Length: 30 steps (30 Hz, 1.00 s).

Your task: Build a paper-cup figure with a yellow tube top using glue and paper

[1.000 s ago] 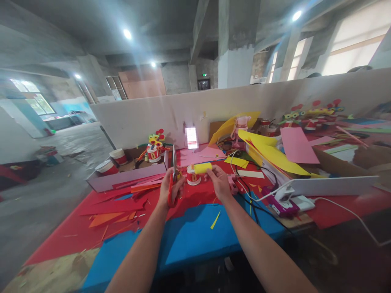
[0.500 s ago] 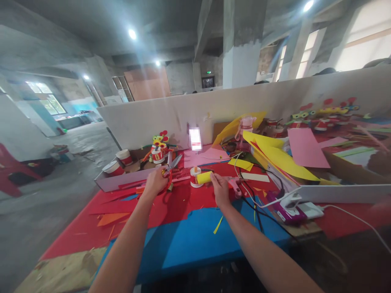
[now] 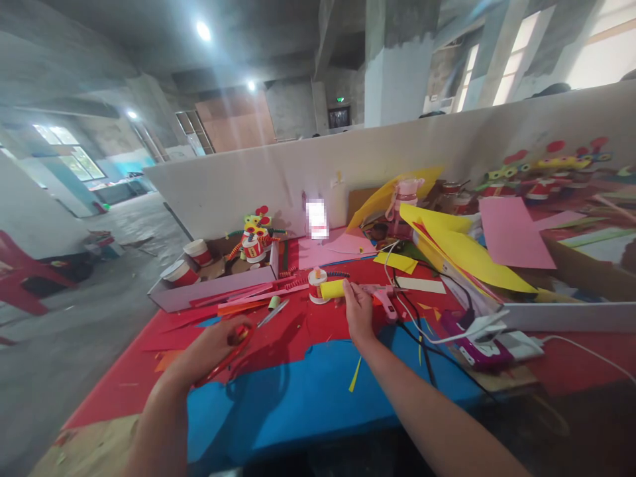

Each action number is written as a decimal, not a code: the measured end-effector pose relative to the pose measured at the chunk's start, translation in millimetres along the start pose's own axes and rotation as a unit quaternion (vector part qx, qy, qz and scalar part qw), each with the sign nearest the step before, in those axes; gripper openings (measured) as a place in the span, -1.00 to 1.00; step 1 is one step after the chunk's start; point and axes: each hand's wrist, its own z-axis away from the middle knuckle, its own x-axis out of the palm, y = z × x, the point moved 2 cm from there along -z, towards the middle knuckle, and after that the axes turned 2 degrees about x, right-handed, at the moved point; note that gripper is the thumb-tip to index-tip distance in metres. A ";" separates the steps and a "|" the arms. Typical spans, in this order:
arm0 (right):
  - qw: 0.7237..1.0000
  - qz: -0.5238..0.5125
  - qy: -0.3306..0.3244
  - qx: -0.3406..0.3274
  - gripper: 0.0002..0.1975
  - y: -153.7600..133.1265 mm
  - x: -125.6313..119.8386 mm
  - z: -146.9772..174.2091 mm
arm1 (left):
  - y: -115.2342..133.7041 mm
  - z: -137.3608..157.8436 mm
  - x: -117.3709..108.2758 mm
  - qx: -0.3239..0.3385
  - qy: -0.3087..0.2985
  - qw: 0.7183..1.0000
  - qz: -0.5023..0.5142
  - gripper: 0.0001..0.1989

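My left hand [image 3: 221,341] is closed around the red handles of a pair of scissors [image 3: 272,314], above the red and blue sheets. The metal blades point up and to the right. Between the fingers of my right hand [image 3: 358,308] is a rolled yellow paper tube [image 3: 332,289]. Its left end reaches in front of a red and white paper cup [image 3: 317,278]; I cannot tell if they touch. A small pale green roll [image 3: 273,303] lies near the scissor blades. Just right of my right hand rests a pink glue gun [image 3: 386,301].
A shallow box [image 3: 213,291] at the left holds paper cups and a finished cup figure [image 3: 254,246]. Coloured card [image 3: 462,258] and a pink bottle [image 3: 407,192] stand at the right. Cables run to a purple power strip [image 3: 477,344]. A white partition [image 3: 238,179] closes the back.
My left hand has moved with the scissors down and to the left, away from the cup. My right hand still holds the yellow tube in about the same place.
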 end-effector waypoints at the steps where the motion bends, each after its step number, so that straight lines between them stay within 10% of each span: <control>1: 1.000 -0.001 -0.001 0.001 -0.53 0.2 0.4 -0.3 | 2.6 2.0 6.2 0.006 -0.071 0.997 -0.018 -0.72; 3: 1.000 -0.001 -0.006 0.001 -0.54 1.0 1.0 -0.4 | 10.8 1.0 21.2 0.004 -0.145 0.987 -0.070 -0.69; 11: 1.000 0.006 -0.021 0.001 -0.53 4.4 -1.0 0.6 | 29.4 -32.2 79.2 -0.066 -0.074 0.955 -0.279 -0.52; 19: 0.997 -0.041 -0.052 0.034 -0.62 18.6 2.4 -4.4 | 32.5 -58.3 68.5 -0.023 -0.039 0.949 -0.312 -0.72; 24: 0.993 -0.086 -0.071 0.046 -0.67 20.9 5.8 -7.9 | 73.9 -70.7 52.4 0.085 0.082 0.992 -0.044 -0.68; 30: 0.986 -0.108 -0.127 0.033 -0.73 15.1 6.2 -6.2 | 85.8 -75.3 89.6 0.120 0.140 0.913 0.363 -0.70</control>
